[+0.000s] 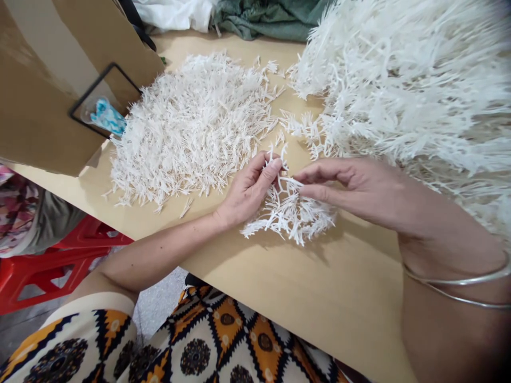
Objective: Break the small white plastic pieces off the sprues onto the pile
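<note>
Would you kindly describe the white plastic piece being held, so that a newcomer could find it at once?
Start at the tan table and find the near edge, between the flat pile of small white bits and the big heap of branched pieces. There the left hand and right hand pinch one branched white piece. It alone lies apart from both piles, between the fingers.

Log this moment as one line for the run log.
left hand: pinching white plastic sprue | right hand: pinching same sprue | loose-piece pile: left | uncut heap: right
</note>
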`<action>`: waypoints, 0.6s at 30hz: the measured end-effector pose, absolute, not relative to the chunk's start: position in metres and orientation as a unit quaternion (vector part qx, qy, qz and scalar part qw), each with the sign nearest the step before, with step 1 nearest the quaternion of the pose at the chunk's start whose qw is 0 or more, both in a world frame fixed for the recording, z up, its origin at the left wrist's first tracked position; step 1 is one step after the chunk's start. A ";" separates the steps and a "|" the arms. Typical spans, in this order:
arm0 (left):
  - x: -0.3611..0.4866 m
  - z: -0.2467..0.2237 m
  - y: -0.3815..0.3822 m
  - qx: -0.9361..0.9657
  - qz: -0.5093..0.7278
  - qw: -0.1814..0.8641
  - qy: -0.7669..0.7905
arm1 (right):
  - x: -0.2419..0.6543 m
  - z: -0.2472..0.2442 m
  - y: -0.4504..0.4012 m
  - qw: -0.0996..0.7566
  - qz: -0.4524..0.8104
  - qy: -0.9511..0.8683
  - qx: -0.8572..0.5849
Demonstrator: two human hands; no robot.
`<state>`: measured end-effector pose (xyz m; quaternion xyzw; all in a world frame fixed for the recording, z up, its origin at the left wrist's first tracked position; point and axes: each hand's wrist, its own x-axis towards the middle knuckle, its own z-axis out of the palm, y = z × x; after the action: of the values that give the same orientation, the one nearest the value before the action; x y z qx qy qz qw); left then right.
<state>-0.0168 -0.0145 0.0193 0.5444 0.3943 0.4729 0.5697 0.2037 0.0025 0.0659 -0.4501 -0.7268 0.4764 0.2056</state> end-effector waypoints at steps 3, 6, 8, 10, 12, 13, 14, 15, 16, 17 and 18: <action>-0.018 0.017 -0.013 0.526 0.471 0.589 0.392 | 0.206 0.067 0.003 0.182 0.460 -0.740 -0.456; -0.020 0.016 -0.011 0.511 0.461 0.626 0.366 | 0.207 0.067 0.004 0.189 0.463 -0.724 -0.476; -0.021 0.017 -0.011 0.507 0.455 0.642 0.352 | 0.208 0.067 0.005 0.199 0.465 -0.710 -0.489; -0.022 0.020 -0.011 0.516 0.452 0.637 0.350 | 0.210 0.068 0.005 0.222 0.471 -0.695 -0.496; -0.022 0.022 -0.011 0.532 0.445 0.629 0.351 | 0.212 0.069 0.004 0.249 0.479 -0.680 -0.496; -0.022 0.023 -0.011 0.539 0.440 0.629 0.348 | 0.213 0.070 0.004 0.262 0.481 -0.673 -0.497; -0.022 0.022 -0.011 0.542 0.436 0.631 0.343 | 0.213 0.071 0.004 0.270 0.482 -0.668 -0.498; -0.022 0.021 -0.011 0.542 0.435 0.635 0.337 | 0.214 0.071 0.003 0.276 0.482 -0.664 -0.500; -0.022 0.020 -0.010 0.541 0.434 0.638 0.334 | 0.214 0.071 0.003 0.276 0.483 -0.663 -0.501; -0.022 0.019 -0.010 0.539 0.436 0.638 0.335 | 0.214 0.071 0.003 0.275 0.481 -0.663 -0.504; -0.023 0.017 -0.009 0.540 0.438 0.635 0.338 | 0.214 0.070 0.003 0.273 0.478 -0.663 -0.508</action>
<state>-0.0225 -0.0095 0.0175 0.5396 0.3378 0.4379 0.6348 0.2136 0.0029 0.0704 -0.5077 -0.6628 0.4777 0.2733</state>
